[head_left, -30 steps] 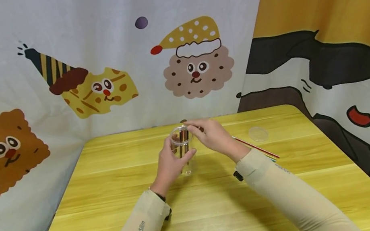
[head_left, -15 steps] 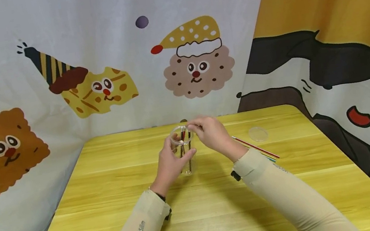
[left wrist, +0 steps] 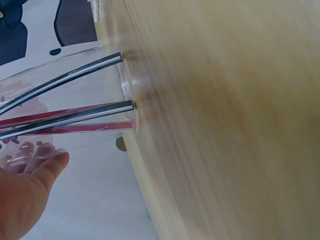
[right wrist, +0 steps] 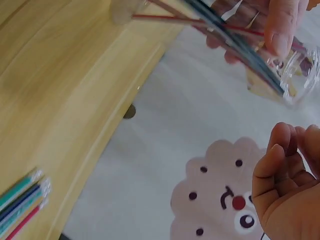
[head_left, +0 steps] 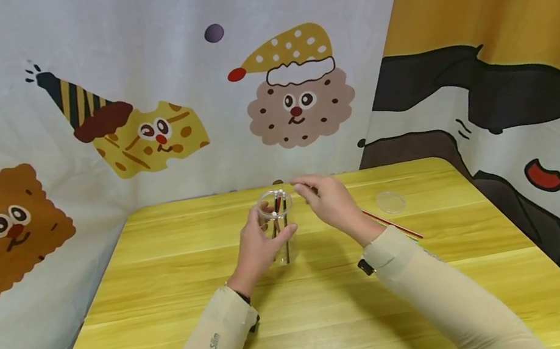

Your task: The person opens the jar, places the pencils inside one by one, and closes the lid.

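Observation:
My left hand point(head_left: 256, 249) holds a clear plastic jar point(head_left: 287, 213) upright over the table, the thumb on its near side and the fingers around its far side. Inside lean several slim pencils; dark ones with a silver stripe point(left wrist: 75, 118) and red ones point(left wrist: 90, 128) show through the wall in the left wrist view. Their white ends are up at the open rim. Just right of the rim is my right hand point(head_left: 333, 202), its fingers loosely bent with nothing between them; the right wrist view shows this hand point(right wrist: 287, 192) apart from the jar.
Several more pencils point(head_left: 395, 224) lie side by side on the wooden table point(head_left: 306, 330), partly hidden behind the right forearm. A round clear lid point(head_left: 391, 202) lies flat just beyond them. A printed curtain point(head_left: 153, 47) hangs behind the table's back edge.
My right hand has let go of a dark pencil in the jar and drawn back a little to the right. My left hand and the jar stay in place.

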Demonstrator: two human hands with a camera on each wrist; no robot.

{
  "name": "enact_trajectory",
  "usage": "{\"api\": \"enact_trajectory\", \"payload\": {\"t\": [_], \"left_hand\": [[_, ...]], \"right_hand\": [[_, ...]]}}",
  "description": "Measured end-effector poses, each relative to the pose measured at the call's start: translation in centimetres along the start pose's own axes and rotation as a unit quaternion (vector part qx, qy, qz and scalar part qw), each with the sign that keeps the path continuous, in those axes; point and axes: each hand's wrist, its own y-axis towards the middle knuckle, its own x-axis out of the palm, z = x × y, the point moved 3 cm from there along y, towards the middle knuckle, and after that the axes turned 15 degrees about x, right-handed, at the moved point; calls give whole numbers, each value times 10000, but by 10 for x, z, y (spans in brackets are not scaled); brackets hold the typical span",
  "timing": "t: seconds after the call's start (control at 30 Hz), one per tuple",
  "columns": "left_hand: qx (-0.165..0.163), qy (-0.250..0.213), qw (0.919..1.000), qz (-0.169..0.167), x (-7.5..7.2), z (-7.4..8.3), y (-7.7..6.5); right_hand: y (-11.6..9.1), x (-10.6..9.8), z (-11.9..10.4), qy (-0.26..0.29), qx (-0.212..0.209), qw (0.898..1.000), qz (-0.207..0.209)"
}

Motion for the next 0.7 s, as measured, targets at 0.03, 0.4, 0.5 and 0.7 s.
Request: {"api": "enact_trajectory", "payload": {"t": [0.03,0.4,0.5,0.7], "left_hand": [[-13,0,10000,-4,0,0,0],[-122,-54,9999,13,0,1,1],[-92,-47,9999,14,0,2,1],[-117,-10,9999,-5,0,0,0]], "right_hand": [[0,-3,4,-17,12,10000,10],[-14,-54,105,-927,798,9913,-488],[-23,-60,129,-1381,818,9845,-707],[-36,-57,149,-1947,487,9750,-952]]}}
